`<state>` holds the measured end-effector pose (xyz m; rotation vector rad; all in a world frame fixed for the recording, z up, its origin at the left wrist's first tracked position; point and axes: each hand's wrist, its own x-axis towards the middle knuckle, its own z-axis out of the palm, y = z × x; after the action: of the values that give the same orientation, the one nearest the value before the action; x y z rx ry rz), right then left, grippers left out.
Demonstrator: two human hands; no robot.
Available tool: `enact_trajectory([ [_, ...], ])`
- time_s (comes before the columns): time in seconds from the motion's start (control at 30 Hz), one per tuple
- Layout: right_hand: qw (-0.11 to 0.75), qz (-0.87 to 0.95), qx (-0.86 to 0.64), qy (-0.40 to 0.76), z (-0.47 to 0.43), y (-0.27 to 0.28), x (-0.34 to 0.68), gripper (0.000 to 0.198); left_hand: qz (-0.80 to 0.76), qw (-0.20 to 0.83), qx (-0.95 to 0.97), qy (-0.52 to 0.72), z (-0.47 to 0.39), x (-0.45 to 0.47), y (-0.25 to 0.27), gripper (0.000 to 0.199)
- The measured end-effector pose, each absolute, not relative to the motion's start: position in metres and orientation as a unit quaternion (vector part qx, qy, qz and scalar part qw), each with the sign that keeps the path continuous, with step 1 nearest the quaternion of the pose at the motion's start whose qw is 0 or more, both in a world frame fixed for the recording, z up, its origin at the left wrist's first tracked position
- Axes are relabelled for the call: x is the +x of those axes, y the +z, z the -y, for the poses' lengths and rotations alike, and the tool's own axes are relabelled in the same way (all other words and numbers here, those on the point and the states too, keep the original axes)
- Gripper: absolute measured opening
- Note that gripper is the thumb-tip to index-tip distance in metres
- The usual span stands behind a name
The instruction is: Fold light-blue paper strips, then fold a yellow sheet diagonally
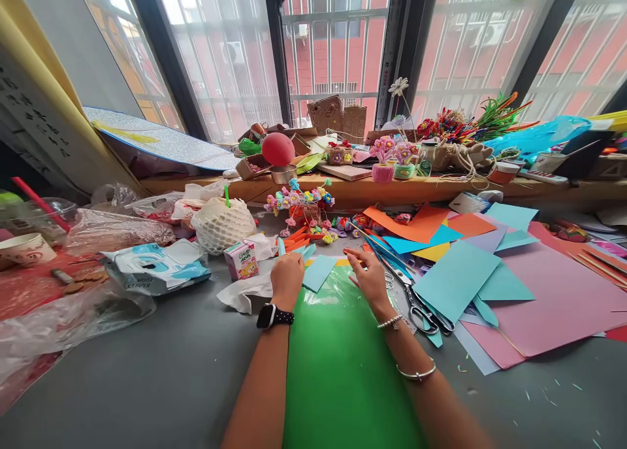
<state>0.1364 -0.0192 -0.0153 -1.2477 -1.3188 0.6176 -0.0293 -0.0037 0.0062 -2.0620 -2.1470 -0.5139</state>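
My left hand (288,280), with a watch on its wrist, is closed at the far end of a glossy green mat (337,351). A narrow piece of light-blue paper (281,246) sticks out above its fingers; the grip itself is hidden. Just right of it, a folded light-blue paper piece (319,272) lies on the mat. My right hand (368,279) hovers over the mat's right edge, fingers bent and apart, holding nothing that I can make out. Large black-handled scissors (422,312) lie to its right, beside a smaller pair (388,280).
Coloured paper sheets (553,299) spread over the right side. At left stand a small pink carton (241,261), a wet-wipe pack (155,266) and a net-wrapped round fruit (224,225). Craft flowers (304,204) are behind my hands. A cluttered wooden sill (343,189) runs below the windows.
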Motion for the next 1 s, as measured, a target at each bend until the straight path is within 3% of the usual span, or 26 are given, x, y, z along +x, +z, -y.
enact_trajectory([
  [0.27,0.563,0.567,-0.532,0.281,0.019,-0.018,0.135,0.032,0.689,0.078,-0.704,-0.154,0.005,-0.027,0.007,0.024],
  [0.37,0.557,0.566,-0.535,0.289,0.019,-0.019,0.134,0.032,0.679,0.078,-0.699,-0.21,0.006,-0.027,0.008,0.025],
  [0.43,0.556,0.56,-0.535,0.3,0.019,-0.021,0.135,0.033,0.651,0.02,-0.702,-0.287,0.006,-0.025,0.01,0.025],
  [0.53,0.558,0.547,-0.527,0.335,0.018,-0.02,0.135,0.036,0.559,-0.15,-0.716,-0.392,0.005,-0.019,0.012,0.025],
  [0.63,0.56,0.537,-0.505,0.378,0.018,-0.018,0.133,0.037,0.485,-0.28,-0.714,-0.42,0.006,-0.01,0.012,0.028],
  [1.0,0.589,0.48,-0.528,0.378,0.017,-0.017,0.137,0.027,0.474,-0.396,-0.645,-0.45,0.01,0.004,0.011,0.03],
])
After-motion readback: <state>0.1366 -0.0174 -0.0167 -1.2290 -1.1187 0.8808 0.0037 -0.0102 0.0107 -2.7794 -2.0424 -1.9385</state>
